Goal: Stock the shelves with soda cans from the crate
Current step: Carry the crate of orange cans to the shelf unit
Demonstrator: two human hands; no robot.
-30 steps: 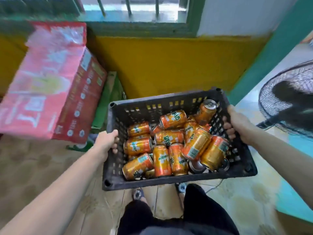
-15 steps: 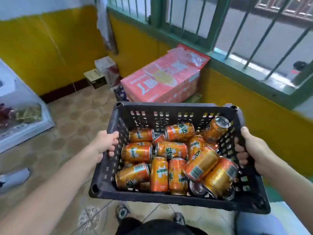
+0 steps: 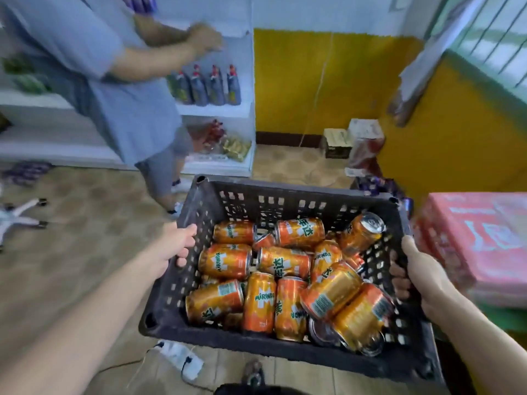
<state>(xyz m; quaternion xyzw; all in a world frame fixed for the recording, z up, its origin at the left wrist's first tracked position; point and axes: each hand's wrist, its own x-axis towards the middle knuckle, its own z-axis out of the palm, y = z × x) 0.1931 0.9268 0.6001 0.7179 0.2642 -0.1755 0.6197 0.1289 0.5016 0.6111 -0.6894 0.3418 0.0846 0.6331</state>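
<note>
Small shop: stocked white shelves (image 3: 216, 109), drink cartons (image 3: 482, 240).

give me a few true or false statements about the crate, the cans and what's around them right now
1. Both hands hold the crate by its side walls. True: the left hand grips the left wall and the right hand the right wall.
2. The cans stand upright in neat rows. False: they lie loose in a jumble, most on their sides.
3. Another person stands at the white shelves. True.
4. The crate rests on the floor. False: it is held up in the air, with the floor visible beneath it.
5. A power strip lies on the floor by the crate's near edge. True.
6. The cans are blue. False: they are orange.
</note>
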